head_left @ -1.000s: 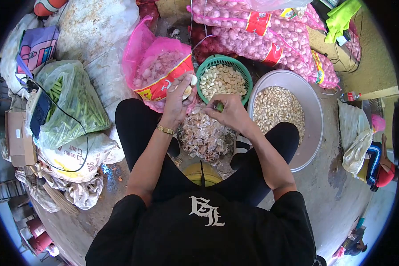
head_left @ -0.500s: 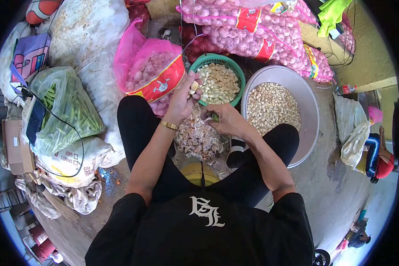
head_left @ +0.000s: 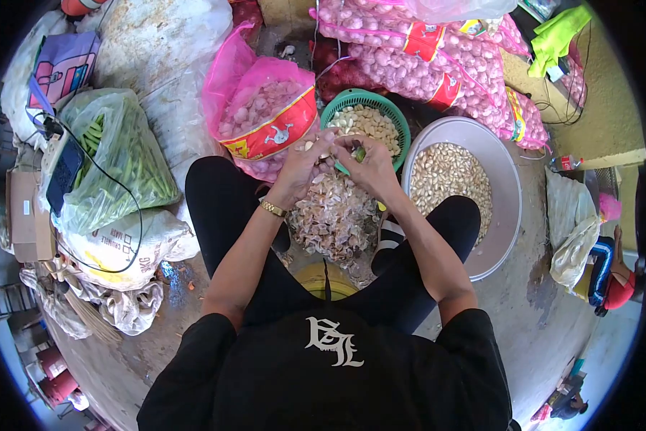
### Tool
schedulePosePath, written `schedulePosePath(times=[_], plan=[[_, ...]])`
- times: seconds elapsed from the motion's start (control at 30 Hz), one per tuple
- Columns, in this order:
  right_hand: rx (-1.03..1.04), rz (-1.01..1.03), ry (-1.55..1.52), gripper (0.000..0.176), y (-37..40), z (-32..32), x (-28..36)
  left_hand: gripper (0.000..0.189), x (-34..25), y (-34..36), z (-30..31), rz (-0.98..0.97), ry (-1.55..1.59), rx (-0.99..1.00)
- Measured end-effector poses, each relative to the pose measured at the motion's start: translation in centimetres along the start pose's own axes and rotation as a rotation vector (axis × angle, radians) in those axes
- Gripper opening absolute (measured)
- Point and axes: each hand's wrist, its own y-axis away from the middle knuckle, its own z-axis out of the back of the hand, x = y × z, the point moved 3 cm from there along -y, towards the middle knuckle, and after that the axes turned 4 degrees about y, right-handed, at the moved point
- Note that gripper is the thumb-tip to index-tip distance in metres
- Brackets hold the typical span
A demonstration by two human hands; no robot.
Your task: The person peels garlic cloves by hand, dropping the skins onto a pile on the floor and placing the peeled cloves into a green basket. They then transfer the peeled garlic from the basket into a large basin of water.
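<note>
My left hand, with a gold watch at the wrist, is closed around pale garlic cloves. My right hand meets it at the fingertips, pinching a small green object that the fingers mostly hide. Both hands are above a heap of papery garlic skins on the floor. Just beyond them stands a green basket with peeled garlic cloves. To the right, a large pale tub contains many unpeeled cloves.
An opened pink mesh bag of garlic lies ahead on the left, and full garlic sacks are stacked at the back. A plastic bag of green pods sits at left with a phone on it. Another person is at far right.
My right hand has moved up to meet my left hand, with the green object still in it. My left hand has turned slightly inward. The view has shifted a little.
</note>
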Motion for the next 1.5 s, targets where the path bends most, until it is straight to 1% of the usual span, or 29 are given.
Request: schedulePosePath(times=[0.07, 0.1, 0.13, 0.17, 0.2, 0.27, 0.33, 0.37, 0.43, 0.47, 0.5, 0.57, 0.6, 0.67, 0.7, 0.77, 0.8, 0.87, 0.9, 0.97, 1.0, 1.03, 1.07, 1.1, 1.17, 1.3, 1.37, 1.5], plan=[[0.005, -0.093, -0.138, 0.024, -0.2, 0.0, 0.2, 0.037, -0.2, 0.0, 0.6, -0.006, 0.007, 0.033], [0.009, -0.092, -0.136, 0.024, -0.3, 0.0, 0.2, 0.038, -0.4, 0.1, 0.6, 0.001, 0.110, 0.076], [-0.032, -0.136, -0.188, 0.023, -0.5, 0.1, 0.0, 0.039, -0.6, 0.2, 0.5, 0.008, 0.212, 0.119], [-0.074, -0.181, -0.240, 0.022, -0.5, 0.1, -0.2, 0.039, -0.7, 0.3, 0.6, 0.006, 0.214, 0.117], [-0.072, -0.181, -0.240, 0.022, -0.5, 0.0, -0.1, 0.038, -0.7, 0.4, 0.7, 0.005, 0.190, 0.091], [-0.035, -0.262, -0.387, 0.020, -0.6, -0.2, -0.2, 0.037, -0.6, 0.5, 0.9, 0.003, 0.168, 0.065], [-0.038, -0.257, -0.418, 0.020, -0.2, -0.8, 0.2, 0.026, -0.1, 0.5, 1.3, 0.018, 0.172, 0.069], [-0.046, -0.251, -0.450, 0.021, -0.1, -1.0, 0.3, 0.026, 0.2, 0.4, 1.3, 0.018, 0.173, 0.067], [-0.017, -0.265, -0.432, 0.024, -0.2, -1.0, 0.4, 0.024, 0.5, 0.4, 1.3, -0.026, 0.234, 0.046], [0.010, -0.278, -0.416, 0.028, -0.2, -1.0, 0.5, 0.024, 0.6, 0.3, 1.4, -0.026, 0.235, 0.044], [0.011, -0.278, -0.417, 0.028, -0.3, -0.9, 0.8, 0.024, 0.4, 0.3, 1.5, -0.040, 0.231, 0.050], [0.081, -0.413, -0.334, 0.031, -0.3, -0.7, 0.8, 0.024, 0.1, 0.1, 1.4, -0.056, 0.229, 0.057], [0.081, -0.414, -0.334, 0.031, -0.4, -0.6, 0.1, 0.023, -0.2, 0.2, 1.2, -0.076, 0.197, 0.022], [0.121, -0.460, -0.561, 0.029, -0.5, -0.5, -1.8, 0.022, -0.6, 0.4, 1.1, -0.095, 0.164, -0.014], [0.121, -0.460, -0.561, 0.029, -0.5, -0.2, -1.7, 0.022, -0.6, 0.6, 1.0, -0.103, 0.135, -0.006], [0.137, -0.348, -0.529, 0.021, -0.7, 0.4, -1.0, 0.021, -0.7, 0.6, 1.0, -0.112, 0.103, 0.001], [0.136, -0.348, -0.530, 0.021, -0.8, 0.6, -1.2, 0.021, -0.7, 0.7, 1.0, -0.111, 0.088, 0.031], [0.098, -0.121, -0.307, 0.023, -1.4, 1.3, -1.1, 0.020, -0.6, 0.7, 0.7, -0.107, 0.074, 0.064], [0.097, -0.121, -0.307, 0.023, -1.5, 1.5, -1.2, 0.023, -0.7, 0.8, 0.5, -0.108, 0.064, 0.048], [0.045, -0.006, -0.073, 0.028, -1.7, 1.9, -0.8, 0.025, -0.8, 1.0, 0.5, -0.107, 0.052, 0.033], [0.043, -0.007, -0.074, 0.028, -1.8, 1.8, -1.2, 0.027, -0.9, 1.0, 0.5, -0.083, 0.038, 0.076], [-0.013, 0.140, 0.038, 0.030, -2.0, 1.7, -1.4, 0.029, -0.9, 1.0, 0.3, -0.060, 0.025, 0.120], [-0.068, 0.287, 0.150, 0.033, -2.0, 1.6, -1.5, 0.029, -0.9, 1.0, 0.3, -0.060, 0.023, 0.120], [-0.070, 0.286, 0.148, 0.033, -1.8, 1.8, -0.9, 0.030, -1.1, 1.1, 0.0, -0.064, -0.008, 0.133], [0.009, 0.157, 0.226, 0.036, -1.4, 2.0, 0.4, 0.032, -1.2, 1.3, -0.4, -0.066, -0.041, 0.147], [-0.009, 0.220, 0.199, 0.036, -1.5, 1.6, -0.3, 0.028, -1.1, 1.3, -0.7, -0.090, -0.075, 0.135], [0.045, 0.106, 0.235, 0.037, -1.4, 1.8, -0.5, 0.027, -1.1, 1.2, -0.6, -0.097, -0.085, 0.127], [0.045, 0.086, 0.200, 0.039, -1.4, 1.7, -0.7, 0.025, -1.2, 1.2, -0.6, -0.091, -0.092, 0.134]])
